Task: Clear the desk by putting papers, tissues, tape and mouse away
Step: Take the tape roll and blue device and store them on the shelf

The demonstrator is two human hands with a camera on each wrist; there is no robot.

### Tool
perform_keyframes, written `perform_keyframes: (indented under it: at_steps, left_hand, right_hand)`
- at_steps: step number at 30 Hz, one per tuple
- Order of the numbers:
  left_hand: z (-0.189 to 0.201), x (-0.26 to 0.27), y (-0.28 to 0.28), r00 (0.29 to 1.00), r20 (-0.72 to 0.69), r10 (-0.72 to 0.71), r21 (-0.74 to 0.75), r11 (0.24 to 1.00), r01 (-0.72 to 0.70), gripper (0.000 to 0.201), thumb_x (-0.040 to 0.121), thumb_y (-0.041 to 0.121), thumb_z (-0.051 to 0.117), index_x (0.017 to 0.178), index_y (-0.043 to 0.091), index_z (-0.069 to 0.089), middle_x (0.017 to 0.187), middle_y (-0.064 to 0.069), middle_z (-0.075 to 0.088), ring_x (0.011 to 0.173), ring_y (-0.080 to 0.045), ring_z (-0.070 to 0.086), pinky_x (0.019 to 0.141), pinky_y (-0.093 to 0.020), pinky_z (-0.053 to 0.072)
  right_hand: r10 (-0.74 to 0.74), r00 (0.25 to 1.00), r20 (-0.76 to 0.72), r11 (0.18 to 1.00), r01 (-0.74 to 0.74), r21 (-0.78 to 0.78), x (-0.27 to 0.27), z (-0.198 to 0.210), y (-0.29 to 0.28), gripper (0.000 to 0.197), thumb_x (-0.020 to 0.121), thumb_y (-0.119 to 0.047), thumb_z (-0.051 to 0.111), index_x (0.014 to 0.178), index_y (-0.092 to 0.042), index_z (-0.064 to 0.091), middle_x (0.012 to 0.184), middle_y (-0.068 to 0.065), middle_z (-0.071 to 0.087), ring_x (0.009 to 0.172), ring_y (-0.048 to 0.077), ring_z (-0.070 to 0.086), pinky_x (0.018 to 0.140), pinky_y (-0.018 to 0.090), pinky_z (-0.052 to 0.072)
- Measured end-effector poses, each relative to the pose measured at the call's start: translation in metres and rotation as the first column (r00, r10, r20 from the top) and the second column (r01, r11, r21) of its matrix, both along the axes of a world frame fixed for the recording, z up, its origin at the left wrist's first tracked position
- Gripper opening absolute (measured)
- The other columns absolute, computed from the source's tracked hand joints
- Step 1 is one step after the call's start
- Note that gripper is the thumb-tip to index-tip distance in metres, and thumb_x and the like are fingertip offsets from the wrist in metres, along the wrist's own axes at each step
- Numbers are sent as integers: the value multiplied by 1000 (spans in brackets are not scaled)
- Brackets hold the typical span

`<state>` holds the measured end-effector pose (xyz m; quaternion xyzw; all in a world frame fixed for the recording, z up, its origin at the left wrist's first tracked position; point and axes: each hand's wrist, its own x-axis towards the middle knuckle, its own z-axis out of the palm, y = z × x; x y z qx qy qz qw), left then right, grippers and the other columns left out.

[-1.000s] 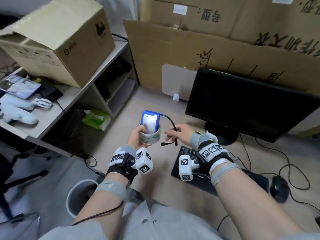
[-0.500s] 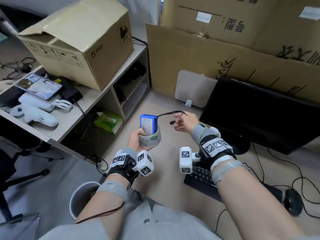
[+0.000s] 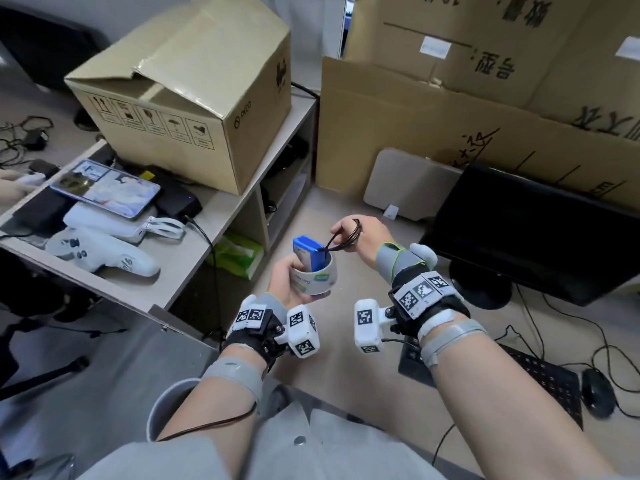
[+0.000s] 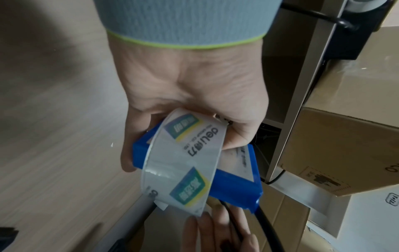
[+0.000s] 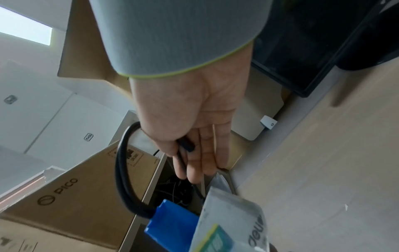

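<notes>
The left hand [image 3: 289, 284] grips a tape roll [image 3: 317, 278] with a blue pack [image 3: 309, 252] standing inside, while at one o'clock the right hand's [image 3: 360, 237] fingers [image 5: 194, 163] hold its looped black cable [image 3: 341, 241].

I see a cardboard box [image 3: 194, 98] on the side shelf [image 3: 221, 216], a phone [image 3: 104, 188] nearby, and a black monitor [image 3: 526, 230] behind the keyboard [image 3: 540, 379].

The see-through roll of shiny plastic tape [image 3: 317, 278] looks smooth. The blue plastic box [image 3: 306, 252] inside it is smooth too (with a paper label). Its black rubbery cord [image 5: 123, 172] looks dull. The brown cardboard box [image 3: 194, 98] is matt and papery.
</notes>
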<state>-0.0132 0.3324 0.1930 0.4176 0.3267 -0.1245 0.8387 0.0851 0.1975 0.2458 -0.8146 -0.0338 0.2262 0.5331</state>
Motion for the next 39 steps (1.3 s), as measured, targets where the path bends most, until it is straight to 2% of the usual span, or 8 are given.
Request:
perform_keyframes:
  at_steps: [9, 13, 17, 22, 25, 29, 33, 39]
  left_hand:
    - [2, -3, -1, 996, 19, 90, -94, 992, -88, 41, 82, 18, 33, 84, 12, 73, 94, -15, 69, 79, -31, 60, 85, -41, 47]
    - [-2, -14, -8, 983, -27, 181, -67, 981, -182, 41, 77, 18, 35, 93, 16, 73, 96, -12, 69, 83, -30, 60, 91, -45, 42]
    - [-26, -30, -10, 944, -70, 324, 0, 946, -325, 45, 59, 25, 50, 97, 15, 71, 101, -13, 67, 88, -31, 58, 80, -39, 41]
    - [-53, -55, -6, 835, -132, 534, 38, 844, -534, 36, 68, 18, 46, 88, 8, 73, 86, -13, 72, 76, -28, 63, 79, -35, 45]
    - [-71, -59, 1, 785, -174, 595, 86, 803, -590, 28, 77, 16, 41, 81, 8, 67, 73, -10, 71, 72, -27, 61, 75, -33, 44]
    - [-88, -54, 22, 731, -200, 652, 113, 757, -644, 19, 70, 18, 48, 82, 10, 60, 80, -13, 65, 72, -28, 59, 72, -32, 45]
    - [-124, -47, 43, 703, -227, 674, 57, 730, -681, 48, 57, 14, 63, 105, 10, 62, 112, -24, 54, 98, -38, 53, 101, -56, 41]
    - [-130, -44, 71, 735, -285, 616, 13, 769, -639, 54, 68, 6, 61, 122, -3, 63, 124, -29, 58, 109, -39, 55, 109, -54, 36]
  right_hand:
    - [224, 955, -197, 950, -259, -174, -9, -30, 23, 83, 69, -65, 50, 141, -22, 49, 147, 6, 41, 133, 23, 41, 102, 31, 30]
    - [377, 899, -225, 907, -407, -107, -15, -52, 32, 36, 90, -50, 47, 97, -21, 66, 105, -2, 65, 102, 18, 56, 96, 34, 39]
    - [509, 832, -220, 813, -549, -193, -14, -90, 24, 79, 76, -67, 53, 146, -32, 40, 141, 0, 53, 132, 20, 47, 115, 38, 32]
    - [647, 742, -174, 715, -670, -198, -16, -100, 30, 61, 80, -14, 73, 134, -29, 50, 82, -6, 54, 76, 20, 51, 75, 36, 51]
    - [609, 751, -256, 771, -636, -29, -8, -101, 38, 55, 85, 13, 52, 130, -19, 57, 102, 7, 63, 73, 22, 55, 61, 27, 52]
    - [371, 689, -623, 922, -353, 160, -3, -95, 63, 26, 95, -13, 47, 114, -19, 63, 110, 5, 63, 103, 26, 56, 85, 51, 56]
    - [451, 587, -673, 843, -527, 105, -7, -119, 89, 49, 80, -60, 59, 118, -30, 60, 120, 3, 58, 101, 35, 62, 71, 45, 60]
    - [292, 651, -700, 938, -336, 78, -3, -178, 122, 47, 73, -33, 78, 115, -16, 64, 108, 13, 70, 61, 26, 65, 69, 40, 61]
